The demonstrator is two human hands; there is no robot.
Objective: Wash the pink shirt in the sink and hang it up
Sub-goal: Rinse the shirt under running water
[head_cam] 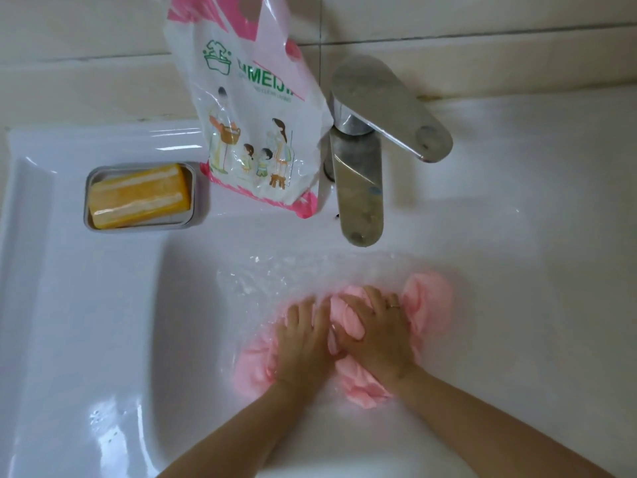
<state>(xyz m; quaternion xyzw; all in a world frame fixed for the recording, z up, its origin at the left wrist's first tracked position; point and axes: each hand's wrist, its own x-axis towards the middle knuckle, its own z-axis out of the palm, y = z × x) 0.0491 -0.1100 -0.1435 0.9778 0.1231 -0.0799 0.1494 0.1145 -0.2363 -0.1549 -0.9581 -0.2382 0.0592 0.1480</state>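
Note:
The pink shirt [429, 298] lies bunched and wet in the water at the bottom of the white sink [103, 322]. My left hand [301, 336] lies on the shirt's left part with its fingers pointing away from me, pressing the cloth down. My right hand [377, 326] is on the middle of the shirt, fingers curled into a fold of pink cloth. A ring shows on one finger of the right hand. Parts of the shirt are hidden under both hands.
A steel tap [362, 188] with a lever handle [389, 105] stands at the back of the basin. A pink-and-white detergent bag [251, 108] leans against the wall left of it. A yellow soap bar [139, 196] sits in a grey dish [203, 198] on the left ledge.

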